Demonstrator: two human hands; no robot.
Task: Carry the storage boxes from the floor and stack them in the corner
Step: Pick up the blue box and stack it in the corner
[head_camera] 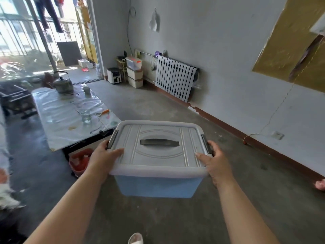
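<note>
Carrying the blue storage box [158, 184], grey lid [158, 155] on, level and clear of the concrete floor [158, 106], out in front of the body in mid-room. Gripping it at both short ends: left hand [103, 157] curling round the left rim beside the grey latch, thumb lying flat on the lid; right hand [217, 162] mirroring that on the right rim. Fingers [212, 144] hooking over the rim edge, tips hidden beneath it, so impossible to tell how far under they are reaching. Leaving the lid's dark carry handle [159, 142] unused.

Judging this as the carrying step, with the stacking not yet begun. Facing the far corner, and most likely aiming at the stack of three boxes [135, 73] standing there against the wall, between a small white appliance [114, 75] and the radiator [175, 78], well apart from the held box.

Calling next for walking on over the open floor, keeping the tabletop [58, 120] with its kettle [63, 83] and glass jar [86, 116], and the red basket [80, 161] below its near corner, off to the left. Then raising the box above the clear top box, squaring it up and lowering it gently, minding a stack that is already looking tall.
</note>
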